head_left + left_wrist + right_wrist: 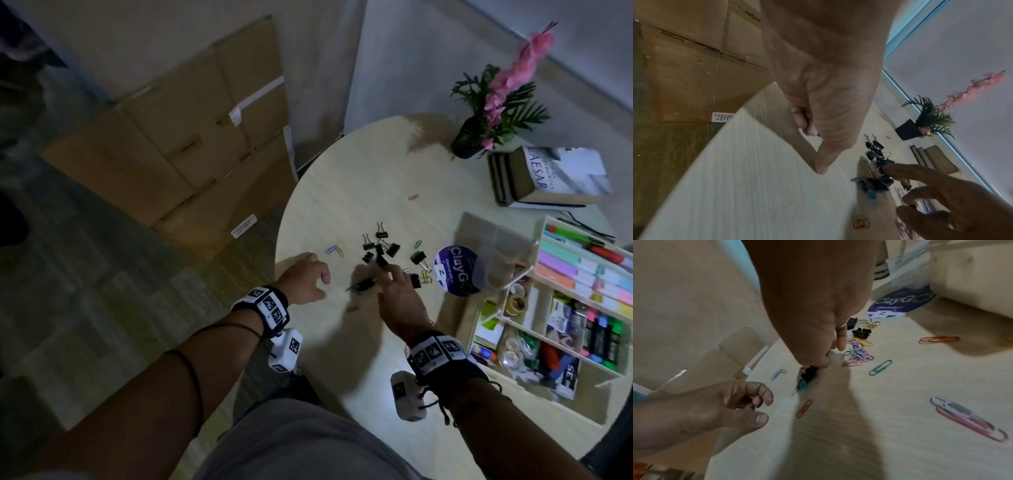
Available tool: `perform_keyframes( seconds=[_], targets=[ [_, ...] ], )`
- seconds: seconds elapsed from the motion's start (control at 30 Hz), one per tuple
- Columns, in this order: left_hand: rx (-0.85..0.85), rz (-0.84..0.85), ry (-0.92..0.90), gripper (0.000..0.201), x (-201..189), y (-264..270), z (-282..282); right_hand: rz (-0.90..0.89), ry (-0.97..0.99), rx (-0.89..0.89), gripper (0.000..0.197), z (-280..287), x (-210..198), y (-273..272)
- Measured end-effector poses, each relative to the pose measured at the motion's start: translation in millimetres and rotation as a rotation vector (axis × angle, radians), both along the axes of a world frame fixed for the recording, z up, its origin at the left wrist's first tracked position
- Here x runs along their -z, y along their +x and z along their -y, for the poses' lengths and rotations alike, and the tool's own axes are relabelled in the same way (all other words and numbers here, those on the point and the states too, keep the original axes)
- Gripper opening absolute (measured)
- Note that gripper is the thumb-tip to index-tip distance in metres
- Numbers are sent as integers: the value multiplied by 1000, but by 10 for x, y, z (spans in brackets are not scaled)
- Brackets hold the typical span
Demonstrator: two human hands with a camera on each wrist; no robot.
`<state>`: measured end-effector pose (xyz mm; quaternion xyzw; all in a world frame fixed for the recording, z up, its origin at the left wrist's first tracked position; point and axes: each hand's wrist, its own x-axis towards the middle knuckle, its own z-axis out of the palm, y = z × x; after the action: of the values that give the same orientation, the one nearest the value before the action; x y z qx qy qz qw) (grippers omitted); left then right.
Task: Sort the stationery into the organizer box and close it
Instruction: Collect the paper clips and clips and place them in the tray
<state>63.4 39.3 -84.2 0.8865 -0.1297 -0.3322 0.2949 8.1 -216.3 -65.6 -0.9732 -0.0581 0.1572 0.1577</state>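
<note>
The right hand (818,305) pinches a black binder clip (808,373) at its fingertips. Small, stiff, light; best gripped by its body. The left hand (715,408) curls loosely beside, empty.

Room was pretty dim: round pale wood worktop (342,178), flattened cardboard boxes (178,144) against the wall (137,41), greyish carpet floor (102,274).

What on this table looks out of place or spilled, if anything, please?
Black binder clips and coloured paper clips lie scattered loose on the round table, outside the open organizer box. One red paper clip sits apart, toward the books.
</note>
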Motion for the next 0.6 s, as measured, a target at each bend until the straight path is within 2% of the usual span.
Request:
perform_keyframes(
  seconds=[0.1,0.27,0.43,0.6],
  targets=[
    [-3,-9,-29,29,22,33,-21,-11,-24,-24,66,46,57,74],
    [-22,16,-62,30,37,19,-22,79,-34,-59,47,84,85,108],
    [-48,29,-80,30,53,-17,-18,109,-10,-105,46,125,83,94],
    [-51,28,-80,30,41,-22,-23,98,34,-128,22,206,62,41]
  ],
)
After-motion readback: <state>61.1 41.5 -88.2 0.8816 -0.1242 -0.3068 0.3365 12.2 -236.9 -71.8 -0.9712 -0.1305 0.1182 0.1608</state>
